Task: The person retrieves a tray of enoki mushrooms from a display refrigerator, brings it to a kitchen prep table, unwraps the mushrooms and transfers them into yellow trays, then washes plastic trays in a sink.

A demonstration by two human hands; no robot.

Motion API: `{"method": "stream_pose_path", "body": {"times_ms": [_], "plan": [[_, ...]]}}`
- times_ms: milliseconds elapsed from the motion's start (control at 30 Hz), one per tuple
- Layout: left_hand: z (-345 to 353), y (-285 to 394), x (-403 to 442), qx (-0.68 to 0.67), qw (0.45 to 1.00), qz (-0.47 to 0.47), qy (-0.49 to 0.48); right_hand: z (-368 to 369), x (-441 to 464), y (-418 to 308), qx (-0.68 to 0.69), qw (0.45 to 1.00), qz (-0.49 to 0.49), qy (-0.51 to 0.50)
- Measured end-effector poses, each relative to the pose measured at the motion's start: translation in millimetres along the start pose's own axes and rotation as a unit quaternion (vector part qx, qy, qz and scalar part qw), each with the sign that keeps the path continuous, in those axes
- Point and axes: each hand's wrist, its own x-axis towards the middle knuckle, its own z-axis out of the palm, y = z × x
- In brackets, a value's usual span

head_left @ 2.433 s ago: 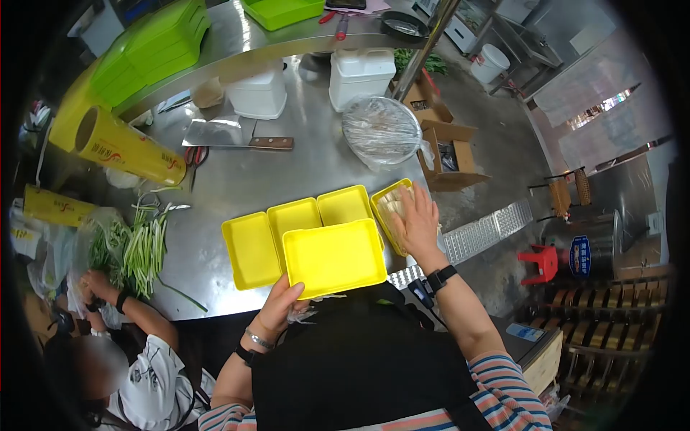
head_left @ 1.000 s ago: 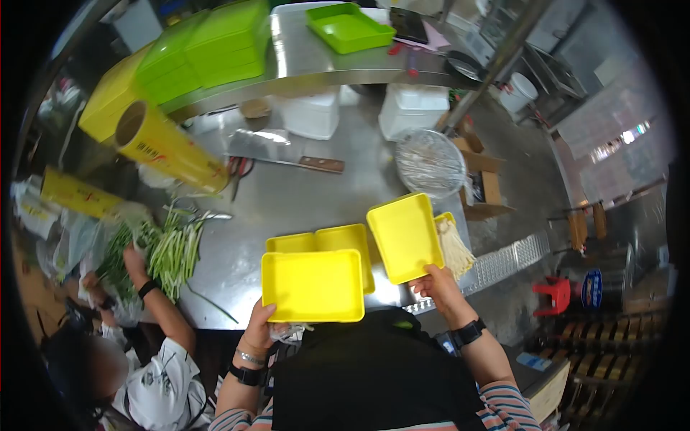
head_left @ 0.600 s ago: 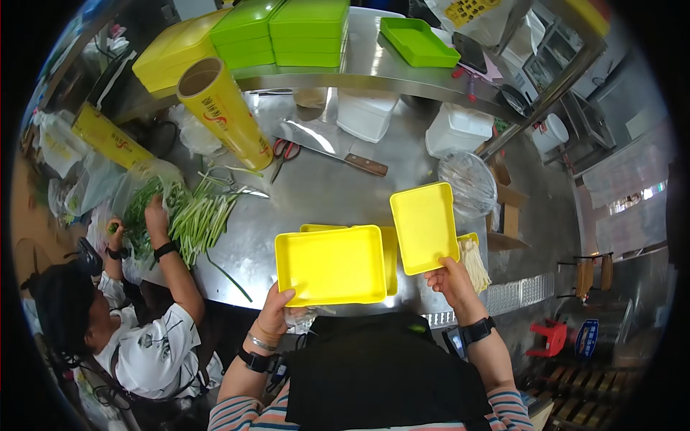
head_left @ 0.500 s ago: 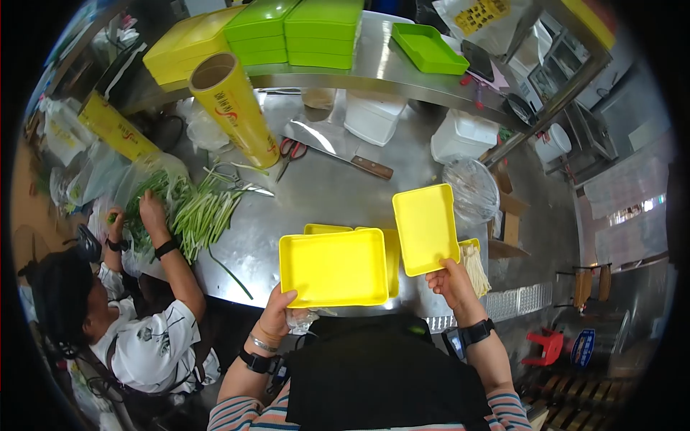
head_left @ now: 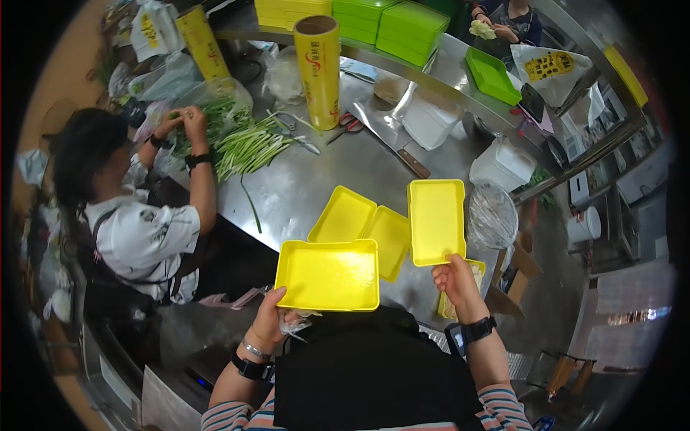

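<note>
My left hand [head_left: 269, 320] grips a shallow yellow tray [head_left: 327, 274] by its near left corner, thumb on the rim. Crumpled clear plastic [head_left: 295, 325] hangs by those fingers; whether they hold it I cannot tell. In my right hand [head_left: 456, 284], another yellow tray [head_left: 437, 221] is pinched at its lower edge, thumb on top. Both trays have nothing in them. Two more yellow trays, one at the left [head_left: 343, 217] and one at the right [head_left: 389, 243], lie on the metal table beyond my left hand. Partly behind my right hand is a yellow tray [head_left: 444, 306] with pale, thin strands in it.
A person [head_left: 144, 223] at the left handles greens beside a pile of green stalks [head_left: 251, 147]. On the table are a knife [head_left: 414, 164], red-handled scissors [head_left: 351, 123], a yellow film roll [head_left: 317, 79] and a plastic-covered bowl [head_left: 493, 214]. Green trays [head_left: 411, 32] are stacked on the shelf.
The view has shifted, showing more to the left and another person at the back. The held trays have moved apart from the two on the table, which now show more fully. Both hands keep their trays.
</note>
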Motion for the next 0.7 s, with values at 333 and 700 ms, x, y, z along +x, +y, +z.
{"method": "stream_pose_path", "body": {"times_ms": [333, 700], "plan": [[-14, -47, -94, 0.067, 0.990, -0.045, 0.118, -27, -75, 63, -0.091, 0.993, 0.038, -0.064], [68, -109, 12, 0.219, 0.944, -0.217, -0.119, -131, -268, 185, 0.344, 0.926, -0.041, 0.149]]}}
